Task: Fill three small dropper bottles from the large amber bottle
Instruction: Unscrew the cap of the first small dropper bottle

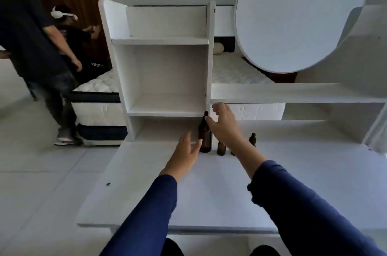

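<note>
The large amber bottle [204,138] stands upright at the back of the white desk [209,188], its black dropper cap reaching the shelf edge. My right hand [225,124] hovers at the bottle's neck, thumb touching near the cap, fingers spread. My left hand [186,155] reaches toward the bottle's lower left side with relaxed fingers, thumb tip just at the glass. A small amber bottle without a cap [221,148] stands right of it. Another small dropper bottle [252,139] stands farther right. A third one is mostly hidden behind my right forearm.
A white shelf unit [165,79] with open compartments rises behind the bottles. A round mirror [297,14] leans at the upper right. Beyond the desk is a bed [98,107], and two people are at the left, one standing [31,46].
</note>
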The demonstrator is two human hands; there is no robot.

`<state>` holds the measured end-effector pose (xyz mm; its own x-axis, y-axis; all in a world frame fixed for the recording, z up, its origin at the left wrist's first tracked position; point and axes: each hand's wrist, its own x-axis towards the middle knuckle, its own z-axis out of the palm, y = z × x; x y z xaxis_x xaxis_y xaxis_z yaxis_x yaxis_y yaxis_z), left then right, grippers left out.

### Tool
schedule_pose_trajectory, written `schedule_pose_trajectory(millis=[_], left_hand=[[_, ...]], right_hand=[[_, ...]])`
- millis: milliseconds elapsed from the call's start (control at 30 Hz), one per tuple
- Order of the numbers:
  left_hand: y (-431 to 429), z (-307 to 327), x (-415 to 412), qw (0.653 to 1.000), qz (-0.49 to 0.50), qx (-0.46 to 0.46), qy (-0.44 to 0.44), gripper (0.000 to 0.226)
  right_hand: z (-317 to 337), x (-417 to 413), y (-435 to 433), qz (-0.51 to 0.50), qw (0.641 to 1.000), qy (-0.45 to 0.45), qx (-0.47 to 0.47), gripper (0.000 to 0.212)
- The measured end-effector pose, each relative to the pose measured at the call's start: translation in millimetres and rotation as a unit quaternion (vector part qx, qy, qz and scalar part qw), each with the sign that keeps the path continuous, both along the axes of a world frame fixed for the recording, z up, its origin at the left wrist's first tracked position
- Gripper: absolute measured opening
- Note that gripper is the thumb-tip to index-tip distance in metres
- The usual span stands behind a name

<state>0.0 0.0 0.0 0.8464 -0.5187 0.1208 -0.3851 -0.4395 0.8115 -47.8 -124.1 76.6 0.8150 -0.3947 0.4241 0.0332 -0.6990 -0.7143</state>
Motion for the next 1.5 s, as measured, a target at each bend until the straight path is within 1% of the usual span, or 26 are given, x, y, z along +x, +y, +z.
schedule_pose_trajectory(millis=[33,100,200,233,300,367,533,633,733,833,933,1000,1100,1167,1267,1400,1500], left_hand=[[-3.2,-4.2,3.3,1.000,0.001,-0.009,0.012,0.066],[-10.1,-13.3,11.5,1.000,-0.003,-0.005,0.007,0.063],[-17.8,-16.6,15.8,0.999,-0.012,-0.034,0.009,0.037],[-21.3,-16.1,16.8,0.998,-0.019,-0.053,0.011,0.034],[-26.2,-14.3,17.1,0.997,-0.026,-0.077,0.015,0.038],[-28.7,-15.8,18.4,0.995,-0.012,-0.097,0.025,0.043],[-27.5,-17.9,17.7,0.994,0.003,-0.106,0.024,0.044],[-26.3,-20.6,19.7,0.994,0.000,-0.103,0.023,0.047],[-25.6,-22.7,20.0,0.994,-0.001,-0.107,0.019,0.047],[-25.6,-22.9,18.5,0.994,-0.004,-0.109,0.013,0.046],[-26.4,-24.0,18.8,0.994,-0.001,-0.108,0.010,0.047],[-26.8,-24.9,19.1,0.994,-0.002,-0.105,0.007,0.047],[-27.1,-25.1,18.7,0.995,-0.004,-0.104,0.004,0.045],[-27.5,-25.1,18.8,0.995,-0.003,-0.105,0.005,0.042],[-27.8,-25.5,19.9,0.994,0.000,-0.106,0.007,0.040],[-28.4,-26.1,19.8,0.995,0.000,-0.102,0.006,0.041],[-28.3,-26.5,19.6,0.995,0.000,-0.098,0.006,0.040]], right_hand=[[-3.7,3.7,-1.0,0.000,1.000,0.027,-0.013,0.037],[-10.0,12.1,-5.1,0.002,0.998,0.057,-0.041,0.033],[-13.0,21.7,-7.2,0.004,0.995,0.076,-0.058,0.026],[-11.6,23.8,-7.9,0.002,0.995,0.077,-0.064,0.026],[-9.0,27.4,-10.0,-0.010,0.994,0.078,-0.075,0.030],[-8.0,29.5,-12.8,-0.015,0.994,0.078,-0.072,0.031],[-1.0,30.9,-17.2,0.003,0.994,0.101,-0.051,0.031],[4.0,29.8,-19.0,0.029,0.991,0.117,-0.050,0.027],[6.3,26.2,-24.0,0.070,0.988,0.134,-0.022,0.020],[7.3,23.8,-29.0,0.112,0.982,0.155,-0.003,0.028],[7.0,25.6,-26.6,0.096,0.986,0.134,-0.040,0.028],[5.9,27.7,-21.3,0.058,0.992,0.088,-0.073,0.032],[6.7,28.6,-15.9,0.018,0.996,0.038,-0.080,0.026],[9.4,27.0,-15.4,0.022,0.997,0.046,-0.055,0.020],[12.2,24.5,-13.5,0.056,0.996,0.062,-0.025,0.029],[13.9,27.9,-10.8,0.017,0.996,0.021,-0.080,0.025],[16.3,30.4,-11.0,0.003,0.996,0.014,-0.084,0.021]])
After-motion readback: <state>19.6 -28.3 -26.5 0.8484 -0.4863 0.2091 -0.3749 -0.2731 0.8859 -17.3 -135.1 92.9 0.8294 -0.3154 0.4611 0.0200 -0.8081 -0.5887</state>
